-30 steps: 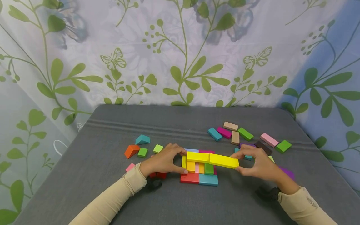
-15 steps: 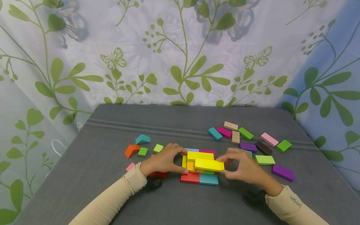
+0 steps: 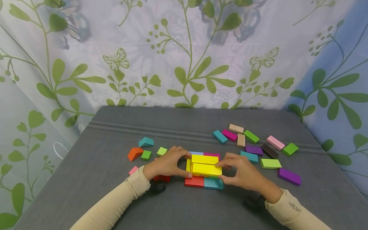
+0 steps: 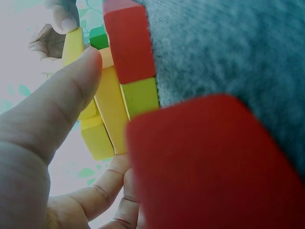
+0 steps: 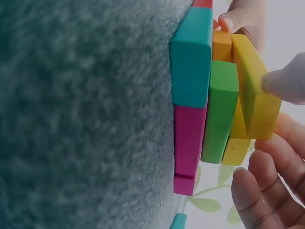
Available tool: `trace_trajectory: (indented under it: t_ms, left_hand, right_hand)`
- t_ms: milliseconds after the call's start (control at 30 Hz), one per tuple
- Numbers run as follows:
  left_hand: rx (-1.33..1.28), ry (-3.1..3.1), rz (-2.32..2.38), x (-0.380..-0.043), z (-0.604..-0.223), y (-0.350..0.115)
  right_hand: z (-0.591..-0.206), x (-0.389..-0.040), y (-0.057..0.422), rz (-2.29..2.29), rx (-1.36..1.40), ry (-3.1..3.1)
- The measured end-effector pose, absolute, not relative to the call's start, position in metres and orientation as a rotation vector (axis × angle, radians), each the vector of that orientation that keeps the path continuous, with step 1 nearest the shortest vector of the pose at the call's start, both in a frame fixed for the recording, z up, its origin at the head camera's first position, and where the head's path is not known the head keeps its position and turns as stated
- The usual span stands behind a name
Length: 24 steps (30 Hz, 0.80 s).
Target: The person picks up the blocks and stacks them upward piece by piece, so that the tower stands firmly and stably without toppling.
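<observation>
The right grip [image 3: 242, 172] pinches the near yellow block [image 3: 206, 169], best eased down flat. The left grip [image 3: 169, 163] pinches the yellow end block [image 3: 188, 165]; light pressure should steady it.

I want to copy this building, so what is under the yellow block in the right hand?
Under the yellow block that the right hand holds, a green block and an orange block show at the edge. Anything deeper is covered.
</observation>
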<state>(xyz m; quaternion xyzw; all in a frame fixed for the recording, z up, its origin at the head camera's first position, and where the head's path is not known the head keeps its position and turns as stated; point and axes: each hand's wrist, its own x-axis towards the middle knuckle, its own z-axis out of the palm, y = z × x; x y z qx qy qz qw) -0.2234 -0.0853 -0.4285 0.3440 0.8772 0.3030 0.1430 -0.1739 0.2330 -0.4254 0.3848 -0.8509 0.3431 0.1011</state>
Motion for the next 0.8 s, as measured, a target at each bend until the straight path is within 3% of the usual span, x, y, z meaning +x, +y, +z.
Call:
trace_trajectory:
  t_ms: [567, 800]
  left_hand:
    - [0.993, 2.521, 0.871, -0.2234, -0.4261, -0.0855]
    - [0.994, 2.528, 0.866, -0.2222, -0.4265, -0.0855]
  right_hand:
    - [-0.424, -0.1765, 0.2305, 0.761, 1.183, -2.491]
    - [-0.4245, -0.1786, 0.2343, 0.933, 1.064, -2.614]
